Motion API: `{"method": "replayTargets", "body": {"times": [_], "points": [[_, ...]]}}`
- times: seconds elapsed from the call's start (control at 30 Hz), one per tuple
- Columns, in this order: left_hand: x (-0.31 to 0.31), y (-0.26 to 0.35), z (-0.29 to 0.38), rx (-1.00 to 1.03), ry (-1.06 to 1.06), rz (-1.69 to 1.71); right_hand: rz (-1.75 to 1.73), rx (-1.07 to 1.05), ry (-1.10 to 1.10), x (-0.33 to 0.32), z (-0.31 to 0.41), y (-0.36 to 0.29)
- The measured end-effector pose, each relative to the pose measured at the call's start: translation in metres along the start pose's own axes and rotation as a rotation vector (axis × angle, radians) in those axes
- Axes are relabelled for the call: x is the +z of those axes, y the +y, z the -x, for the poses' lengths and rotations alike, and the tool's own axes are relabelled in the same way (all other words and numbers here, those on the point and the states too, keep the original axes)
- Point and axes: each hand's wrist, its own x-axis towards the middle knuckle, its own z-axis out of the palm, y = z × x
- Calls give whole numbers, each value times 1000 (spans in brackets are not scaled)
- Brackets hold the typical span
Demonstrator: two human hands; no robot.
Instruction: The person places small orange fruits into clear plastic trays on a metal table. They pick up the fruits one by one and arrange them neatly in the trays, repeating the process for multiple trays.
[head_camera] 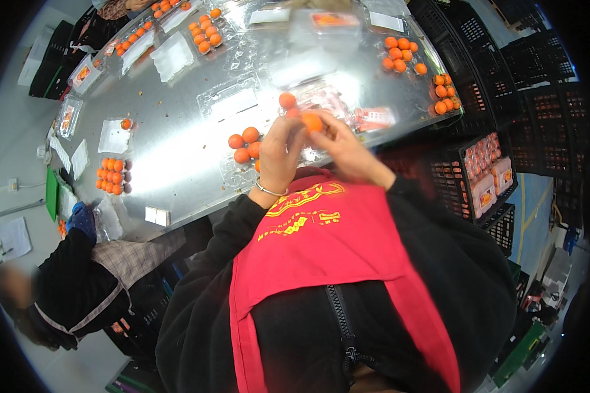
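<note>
An orange mandarin-like fruit (pixel 311 122) is held between both hands at the near edge of the metal table. My right hand (pixel 338 140) grips it from the right with thumb and fingers. My left hand (pixel 281 147) is at its left side, fingers bent; whether it grips the fruit too is hard to tell. Just beyond my hands lie a single fruit (pixel 287 100) and clear, reddish-printed plastic packaging (pixel 324 98). To the left of my left hand, several fruits (pixel 242 155) sit in a clear plastic tray (pixel 230 172), partly hidden by that hand.
Filled fruit trays (pixel 110 176) and clear clamshells with white pads (pixel 173 56) lie across the metal table (pixel 167 142). Loose fruits (pixel 399 66) are at the right. A co-worker with a blue glove (pixel 81 221) is at the left. Black crates (pixel 464 182) stand at the right.
</note>
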Motion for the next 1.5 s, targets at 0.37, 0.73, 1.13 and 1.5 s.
{"method": "replayTargets", "body": {"times": [0.37, 0.73, 1.13, 1.5], "points": [[-9, -6, 9, -358, 61, 185, 380, -150, 159, 5, -9, -2], [-53, -32, 45, -316, 138, -59, 913, -459, 134, 16, -16, 9], [-83, -98, 147, -233, -2, -566, 1098, -525, 222, -32, -33, 41], [-71, -82, 85, -256, -50, -411, 1612, -339, 31, -15, -47, 50]]}}
